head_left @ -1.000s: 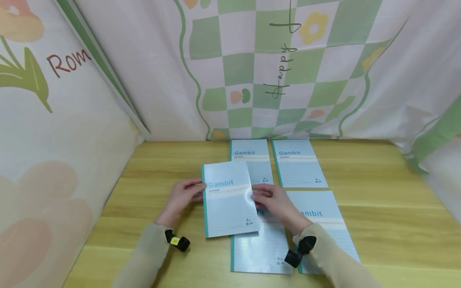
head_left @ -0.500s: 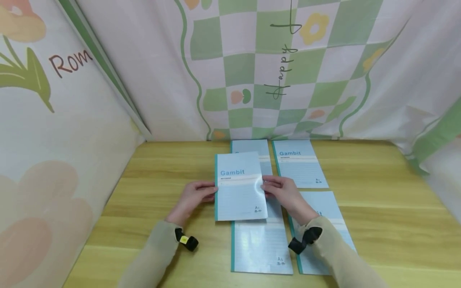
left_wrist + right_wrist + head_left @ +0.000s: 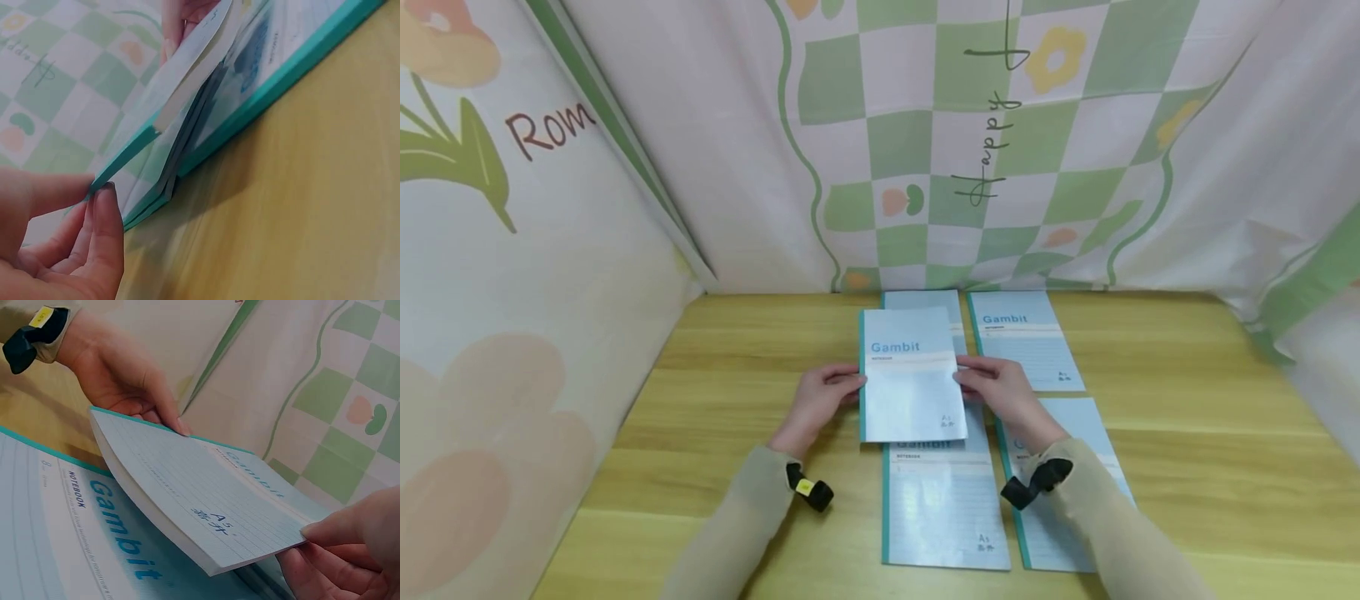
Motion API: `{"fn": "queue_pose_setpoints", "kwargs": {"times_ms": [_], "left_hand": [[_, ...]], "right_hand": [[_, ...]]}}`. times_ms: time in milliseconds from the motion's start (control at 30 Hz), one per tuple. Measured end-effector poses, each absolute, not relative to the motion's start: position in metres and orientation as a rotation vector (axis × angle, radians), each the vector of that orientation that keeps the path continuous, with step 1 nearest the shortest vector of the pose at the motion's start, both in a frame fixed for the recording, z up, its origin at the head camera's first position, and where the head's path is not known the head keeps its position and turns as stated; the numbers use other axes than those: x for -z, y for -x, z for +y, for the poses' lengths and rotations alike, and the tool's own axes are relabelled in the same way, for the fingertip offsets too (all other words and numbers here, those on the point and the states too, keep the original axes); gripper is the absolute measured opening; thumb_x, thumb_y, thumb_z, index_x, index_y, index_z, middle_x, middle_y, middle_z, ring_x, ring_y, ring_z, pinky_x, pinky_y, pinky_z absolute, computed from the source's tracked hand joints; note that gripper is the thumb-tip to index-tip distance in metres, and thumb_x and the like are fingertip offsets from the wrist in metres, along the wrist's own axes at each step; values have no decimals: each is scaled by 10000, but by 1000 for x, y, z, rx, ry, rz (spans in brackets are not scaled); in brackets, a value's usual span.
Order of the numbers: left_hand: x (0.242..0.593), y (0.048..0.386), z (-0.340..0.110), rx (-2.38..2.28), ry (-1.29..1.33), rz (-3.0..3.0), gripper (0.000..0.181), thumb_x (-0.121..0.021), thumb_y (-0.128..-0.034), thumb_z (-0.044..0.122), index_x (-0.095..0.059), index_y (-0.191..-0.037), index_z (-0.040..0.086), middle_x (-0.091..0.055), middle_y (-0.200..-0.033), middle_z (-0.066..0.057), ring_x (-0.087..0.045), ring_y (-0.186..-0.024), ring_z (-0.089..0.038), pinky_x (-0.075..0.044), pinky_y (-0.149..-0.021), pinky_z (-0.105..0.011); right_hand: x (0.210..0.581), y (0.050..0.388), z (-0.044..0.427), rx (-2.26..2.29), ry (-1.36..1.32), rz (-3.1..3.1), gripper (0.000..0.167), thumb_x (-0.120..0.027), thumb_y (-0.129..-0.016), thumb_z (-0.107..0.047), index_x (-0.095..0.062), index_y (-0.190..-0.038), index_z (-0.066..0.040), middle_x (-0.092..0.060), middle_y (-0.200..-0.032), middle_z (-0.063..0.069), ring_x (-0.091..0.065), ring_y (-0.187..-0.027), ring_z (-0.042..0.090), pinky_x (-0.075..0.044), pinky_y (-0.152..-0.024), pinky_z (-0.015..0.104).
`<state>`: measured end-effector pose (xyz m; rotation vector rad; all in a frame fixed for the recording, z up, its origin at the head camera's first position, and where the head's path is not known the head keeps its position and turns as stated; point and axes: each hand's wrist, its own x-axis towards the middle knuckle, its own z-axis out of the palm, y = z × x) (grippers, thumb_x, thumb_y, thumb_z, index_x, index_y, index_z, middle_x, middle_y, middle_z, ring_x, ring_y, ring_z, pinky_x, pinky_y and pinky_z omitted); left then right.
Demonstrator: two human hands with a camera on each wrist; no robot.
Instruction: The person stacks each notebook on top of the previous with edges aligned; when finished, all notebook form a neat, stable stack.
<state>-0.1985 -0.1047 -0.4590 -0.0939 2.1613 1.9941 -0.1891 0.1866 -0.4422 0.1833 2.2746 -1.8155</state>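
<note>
A light blue notebook [image 3: 913,392] marked "Gambit" is held up between both hands, above the table. My left hand [image 3: 822,400] pinches its teal spine edge between thumb and fingers; the same pinch shows in the left wrist view. On the opposite edge my right hand [image 3: 1003,392] grips the notebook, thumb on top and fingers beneath, as the right wrist view shows. Under it, partly covered, lies the back-left notebook [image 3: 921,298]. The front-left notebook [image 3: 946,517] lies nearer, its top edge hidden by the held one.
At the back right lies another notebook [image 3: 1028,342]. A front-right notebook [image 3: 1052,525] is partly hidden under my right wrist and sleeve. The wooden table [image 3: 715,383] meets a patterned curtain [image 3: 895,142] at the back and a printed cloth wall on the left.
Both hands have carried the held notebook to the right and toward the back, from over the left notebooks' side to above the back-left one. The notebooks on the table have stayed put.
</note>
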Motion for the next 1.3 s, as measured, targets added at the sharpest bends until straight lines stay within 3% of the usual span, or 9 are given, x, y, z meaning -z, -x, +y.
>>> {"fn": "queue_pose_setpoints", "kwargs": {"times_ms": [400,600,867,1100,1300], "left_hand": [[454,217,-88,-1985,149,2178,330,-757,-943,163,-693,-1241,37,-713,-1127,-97,-703,-973,-214,-587,-851,-313],[454,230,-79,-2031,159,2156,324,-756,-941,142,-698,-1236,20,-709,-1130,-112,-700,-983,-219,-587,-852,-310],[457,247,-71,-2022,186,2190,315,-757,-935,135,-702,-1224,22,-712,-1102,-105,-699,-960,-207,-583,-850,-300],[456,261,-66,-1940,181,2265,318,-746,-946,166,-710,-1249,76,-715,-1110,-60,-691,-981,-184,-571,-881,-317],[452,267,-62,-1874,167,2322,369,-758,-931,152,-697,-1291,101,-720,-1162,-42,-656,-1094,-185,-534,-960,-343]], "right_hand": [[443,201,199,1805,-192,2325,505,-661,-1017,-281,-555,-1446,-36,-587,-1373,191,-664,-1032,215,-576,-865,281],[440,208,202,1778,-266,2335,528,-678,-1000,-329,-558,-1458,-96,-604,-1372,147,-660,-1060,223,-545,-918,336],[437,217,201,1740,-274,2344,566,-689,-987,-241,-498,-1513,-151,-575,-1419,104,-573,-1237,256,-466,-1029,424],[438,227,203,1785,-252,2367,532,-683,-995,-195,-518,-1492,-99,-575,-1405,139,-564,-1256,271,-458,-1070,410],[440,236,202,1778,-304,2368,508,-670,-1006,-199,-527,-1485,-112,-583,-1408,118,-569,-1254,258,-460,-1068,402]]}}
